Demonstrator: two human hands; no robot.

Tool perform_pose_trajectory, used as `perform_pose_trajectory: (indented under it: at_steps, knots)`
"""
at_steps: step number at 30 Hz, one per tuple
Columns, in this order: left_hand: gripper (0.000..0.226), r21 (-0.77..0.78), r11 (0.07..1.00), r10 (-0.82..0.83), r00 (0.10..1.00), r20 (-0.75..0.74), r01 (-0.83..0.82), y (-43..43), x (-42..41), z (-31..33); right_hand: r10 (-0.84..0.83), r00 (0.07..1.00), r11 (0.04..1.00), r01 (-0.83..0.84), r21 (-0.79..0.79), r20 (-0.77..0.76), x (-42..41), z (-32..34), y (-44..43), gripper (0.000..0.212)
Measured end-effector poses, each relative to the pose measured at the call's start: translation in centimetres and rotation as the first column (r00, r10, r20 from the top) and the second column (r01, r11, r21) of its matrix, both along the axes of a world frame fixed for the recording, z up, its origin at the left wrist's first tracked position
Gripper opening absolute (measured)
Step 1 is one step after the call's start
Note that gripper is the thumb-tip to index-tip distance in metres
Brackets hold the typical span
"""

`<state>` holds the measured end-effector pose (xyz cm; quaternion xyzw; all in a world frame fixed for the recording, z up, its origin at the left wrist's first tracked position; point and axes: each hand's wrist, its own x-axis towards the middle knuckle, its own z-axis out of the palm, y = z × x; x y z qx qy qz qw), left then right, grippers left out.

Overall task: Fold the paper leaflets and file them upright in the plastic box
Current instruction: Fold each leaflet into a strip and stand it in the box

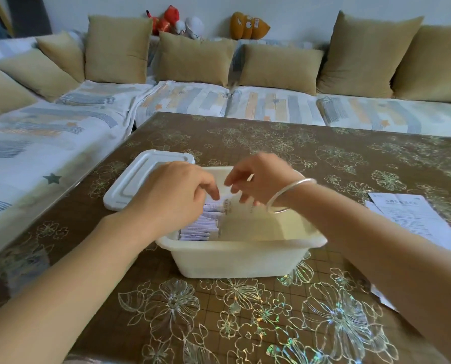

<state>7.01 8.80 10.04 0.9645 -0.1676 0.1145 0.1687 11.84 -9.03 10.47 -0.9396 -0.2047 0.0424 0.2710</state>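
- Folded leaflets [200,228] stand upright in a packed row in the left part of the plastic box [241,256], which sits on the desk [271,143] right in front of me
- One printed leaflet [231,203] stands at the right end of that row, between my two grips
- My left grip [174,195] reaches into the box from the left, fingers curled down with the tips at the tops of the row; I cannot tell whether it pinches any paper
- My right grip [261,179], with a bangle [290,195] on the wrist, hovers over the far side of the box with bent fingers, blurred; I cannot tell whether it has hold of the printed leaflet
- A white lid [140,179] lies flat on the desk at the box's far left corner
- Unfolded sheets [408,214] lie on the desk, off to the right of the box
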Motion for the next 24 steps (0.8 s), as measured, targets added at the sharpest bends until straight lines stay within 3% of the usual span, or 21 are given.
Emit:
perform_pose_trajectory:
  at_steps: [4, 8, 12, 15, 18, 20, 24]
  knots:
    - [0.040, -0.146, 0.982, -0.115, 0.993, 0.039, 0.119, -4.8, -1.6, 0.3, -0.140, 0.986, 0.963, 0.114, 0.246, 0.091, -3.3, 1.1, -7.4, 0.018]
    - [0.034, -0.224, 0.929, -0.267, 0.953, 0.146, 0.294, -11.1, -2.7, -1.0, -0.428, 0.901, 0.851, 0.374, 0.368, 0.074, -6.7, -1.3, -16.0, 0.022]
    - [0.031, -0.189, 0.890, -0.364, 0.897, 0.251, 0.414, -16.5, -4.3, -3.2, -0.605, 0.788, 0.795, 0.590, 0.144, 0.112, -9.7, -6.3, -22.5, 0.029]
    - [0.032, -0.113, 0.889, -0.412, 0.883, 0.223, 0.443, -19.0, -5.3, -5.3, -0.552, 0.813, 0.819, 0.571, -0.062, 0.186, -12.7, -8.8, -23.6, 0.011]
    - [0.033, -0.061, 0.892, -0.435, 0.888, 0.147, 0.447, -20.3, -6.1, -7.4, -0.421, 0.874, 0.824, 0.481, -0.300, 0.243, -14.7, -11.1, -23.1, 0.050]
    - [0.033, 0.015, 0.892, -0.449, 0.884, 0.128, 0.451, -20.9, -6.7, -8.4, -0.386, 0.869, 0.807, 0.481, -0.344, 0.309, -15.2, -12.2, -22.8, 0.060]
    - [0.031, -0.115, 0.916, -0.382, 0.923, 0.044, 0.385, -20.3, -8.0, -10.0, -0.338, 0.869, 0.840, 0.452, -0.300, 0.361, -15.7, -12.0, -21.5, 0.037]
